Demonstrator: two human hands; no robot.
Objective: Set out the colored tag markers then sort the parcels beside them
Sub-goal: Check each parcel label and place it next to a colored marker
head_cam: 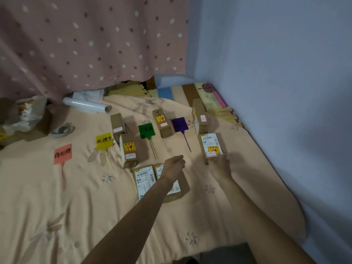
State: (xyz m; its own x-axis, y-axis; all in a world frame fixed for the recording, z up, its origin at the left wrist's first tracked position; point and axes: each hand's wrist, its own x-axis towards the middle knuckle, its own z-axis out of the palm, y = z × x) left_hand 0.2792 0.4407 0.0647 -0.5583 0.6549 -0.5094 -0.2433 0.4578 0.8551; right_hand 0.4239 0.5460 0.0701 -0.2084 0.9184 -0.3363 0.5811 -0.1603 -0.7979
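Four tag markers lie in a row on the peach bedsheet: pink tag (62,153), yellow tag (104,141), green tag (146,130), purple tag (179,124). Brown cardboard parcels lie beside them: two (118,123) (130,151) right of the yellow tag, one (162,122) right of the green tag, two (200,119) (211,146) right of the purple tag. My right hand (221,164) grips the near end of the front right parcel. My left hand (174,166) hovers loosely closed and empty over two labelled parcels (144,180) near me.
A roll of clear film (86,105) and a tape roll (62,129) lie at the back left, beside a plastic bag (24,113). A spotted pink curtain hangs behind. A blue-white wall borders the bed on the right.
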